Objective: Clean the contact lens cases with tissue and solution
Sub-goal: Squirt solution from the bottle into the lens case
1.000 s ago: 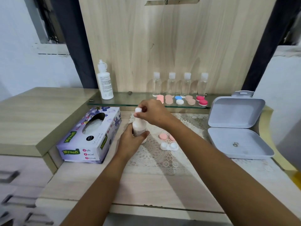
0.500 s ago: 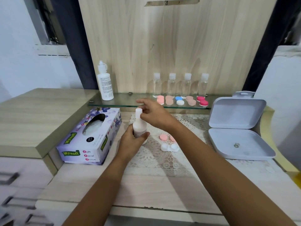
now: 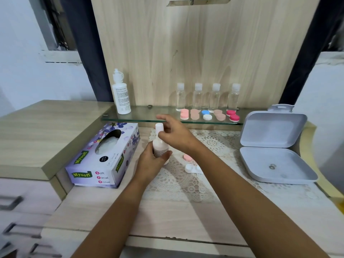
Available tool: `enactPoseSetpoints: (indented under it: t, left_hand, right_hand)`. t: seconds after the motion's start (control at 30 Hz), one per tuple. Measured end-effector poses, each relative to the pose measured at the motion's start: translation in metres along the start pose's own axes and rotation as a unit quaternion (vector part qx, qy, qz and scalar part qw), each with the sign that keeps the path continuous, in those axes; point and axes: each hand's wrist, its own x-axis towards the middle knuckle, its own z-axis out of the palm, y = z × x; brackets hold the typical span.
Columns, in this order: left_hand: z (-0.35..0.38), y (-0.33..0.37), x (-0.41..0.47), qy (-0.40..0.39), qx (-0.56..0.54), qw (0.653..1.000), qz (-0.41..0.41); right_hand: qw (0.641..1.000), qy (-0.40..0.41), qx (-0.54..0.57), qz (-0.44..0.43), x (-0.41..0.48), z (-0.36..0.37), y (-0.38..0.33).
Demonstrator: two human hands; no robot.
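My left hand [image 3: 150,162] grips a small white solution bottle [image 3: 160,144] upright above the lace mat. My right hand [image 3: 174,135] hovers beside the bottle's neck with fingers spread and relaxed, thumb near the white cap [image 3: 159,127]. An opened white lens case [image 3: 192,168] lies on the mat just right of the bottle, with a pink lid [image 3: 188,157] behind it. A purple tissue box [image 3: 104,155] sits to the left, tissue showing in its slot.
A glass shelf [image 3: 145,116] holds a tall white bottle [image 3: 121,94], several clear small bottles [image 3: 206,96] and several coloured lens cases [image 3: 208,114]. An open grey plastic box [image 3: 273,149] stands at right. A raised wooden cabinet top [image 3: 37,131] is at left.
My right hand has loosened from pinching the bottle's cap and its fingers have spread open beside it. The left hand keeps holding the bottle in nearly the same place.
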Motion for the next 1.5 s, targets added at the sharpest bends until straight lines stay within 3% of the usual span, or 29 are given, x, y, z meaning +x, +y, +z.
enactPoseSetpoints:
  t: [0.23, 0.43, 0.6, 0.77, 0.93, 1.23, 1.5]
  left_hand:
    - [0.0, -0.001, 0.001, -0.006, -0.004, 1.0, -0.01]
    - [0.0, 0.0, 0.0, -0.002, -0.002, 1.0, -0.002]
    - [0.0, 0.001, -0.001, -0.007, -0.005, 1.0, 0.005]
    - [0.0, 0.001, -0.001, -0.006, 0.009, 1.0, 0.012]
    - [0.0, 0.001, -0.002, -0.001, 0.012, 1.0, 0.014]
    - [0.0, 0.002, -0.002, 0.0, 0.013, 1.0, 0.015]
    - [-0.001, 0.003, -0.002, 0.001, 0.02, 1.0, 0.02]
  right_hand:
    - [0.99, 0.102, -0.099, -0.02, 0.005, 0.008, 0.006]
    - [0.996, 0.073, -0.039, -0.014, 0.006, -0.004, 0.001]
    - [0.991, 0.121, 0.056, 0.006, 0.009, -0.02, 0.007]
    - [0.99, 0.1, -0.076, 0.059, 0.005, -0.024, 0.043]
    - [0.967, 0.083, -0.231, 0.074, 0.007, -0.011, 0.074]
    - [0.939, 0.055, -0.322, 0.111, 0.019, -0.002, 0.079]
    - [0.942, 0.053, -0.319, 0.089, 0.004, -0.019, 0.08]
